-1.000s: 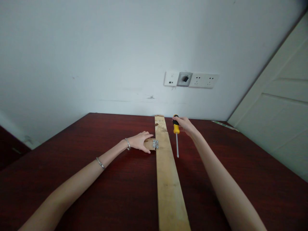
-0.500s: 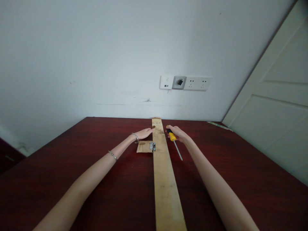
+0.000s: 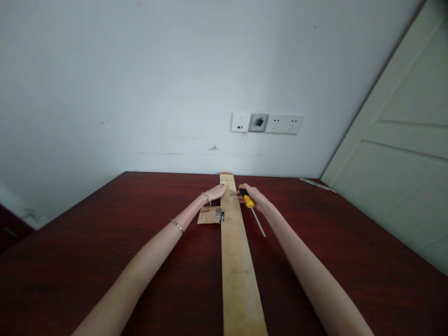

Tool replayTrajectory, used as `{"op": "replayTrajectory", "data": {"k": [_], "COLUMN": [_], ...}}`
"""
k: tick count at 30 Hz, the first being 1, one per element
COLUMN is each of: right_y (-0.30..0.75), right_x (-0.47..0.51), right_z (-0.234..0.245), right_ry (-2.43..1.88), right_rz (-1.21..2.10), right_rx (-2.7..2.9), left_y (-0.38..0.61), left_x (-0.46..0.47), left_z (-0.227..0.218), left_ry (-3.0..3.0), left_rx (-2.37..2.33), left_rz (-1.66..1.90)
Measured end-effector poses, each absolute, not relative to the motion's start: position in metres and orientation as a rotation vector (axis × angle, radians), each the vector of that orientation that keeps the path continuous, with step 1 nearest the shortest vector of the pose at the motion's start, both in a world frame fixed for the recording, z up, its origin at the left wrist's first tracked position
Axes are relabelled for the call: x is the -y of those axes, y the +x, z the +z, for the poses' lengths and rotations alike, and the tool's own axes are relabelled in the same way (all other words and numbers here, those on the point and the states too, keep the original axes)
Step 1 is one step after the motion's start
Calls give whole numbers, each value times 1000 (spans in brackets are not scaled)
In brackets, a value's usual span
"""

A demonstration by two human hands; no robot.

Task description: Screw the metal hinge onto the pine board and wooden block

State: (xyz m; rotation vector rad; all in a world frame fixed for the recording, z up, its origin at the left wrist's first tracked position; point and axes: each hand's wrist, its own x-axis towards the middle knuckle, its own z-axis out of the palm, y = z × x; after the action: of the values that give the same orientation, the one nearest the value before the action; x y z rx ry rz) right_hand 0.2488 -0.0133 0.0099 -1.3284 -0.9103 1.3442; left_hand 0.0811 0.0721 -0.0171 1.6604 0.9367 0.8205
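Observation:
A long pale wooden plank [image 3: 236,252] lies lengthwise on the dark red table [image 3: 105,242]. A small wooden block [image 3: 207,215] sits against its left side, joined by a small metal hinge [image 3: 220,214]. My left hand [image 3: 217,191] rests with fingers stretched flat on the plank's far end, beyond the block. My right hand [image 3: 252,196] is closed round the yellow and black handle of a screwdriver [image 3: 252,211], just right of the plank; its metal shaft points toward me, low over the table.
A white wall with a row of sockets [image 3: 266,123] stands behind the table. A pale door [image 3: 395,154] is at the right. A thin light strip [image 3: 317,184] lies at the table's far right edge.
My left hand left the small block and moved farther away onto the plank's far end. My right hand shifted left toward the plank with the screwdriver, whose shaft has tilted.

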Motion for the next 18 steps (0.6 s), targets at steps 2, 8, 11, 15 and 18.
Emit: {"op": "replayTrajectory", "data": {"k": [2, 8, 11, 15, 18], "right_y": [250, 252, 251, 248, 247], "right_x": [14, 25, 32, 41, 47], "right_z": [13, 31, 45, 62, 73], "right_ry": [-1325, -1356, -1373, -1376, -1370], "right_rz": [1351, 1354, 1356, 1357, 1353], "right_rx": [893, 867, 864, 873, 886], "left_y": [81, 84, 85, 81, 77], "left_x": [-72, -59, -49, -38, -34], "left_z": [-18, -8, 4, 18, 26], "left_ry": [1652, 1536, 1332, 1205, 1107], "left_rx": [-952, -927, -931, -946, -901], "left_rz": [796, 802, 865, 870, 906]}}
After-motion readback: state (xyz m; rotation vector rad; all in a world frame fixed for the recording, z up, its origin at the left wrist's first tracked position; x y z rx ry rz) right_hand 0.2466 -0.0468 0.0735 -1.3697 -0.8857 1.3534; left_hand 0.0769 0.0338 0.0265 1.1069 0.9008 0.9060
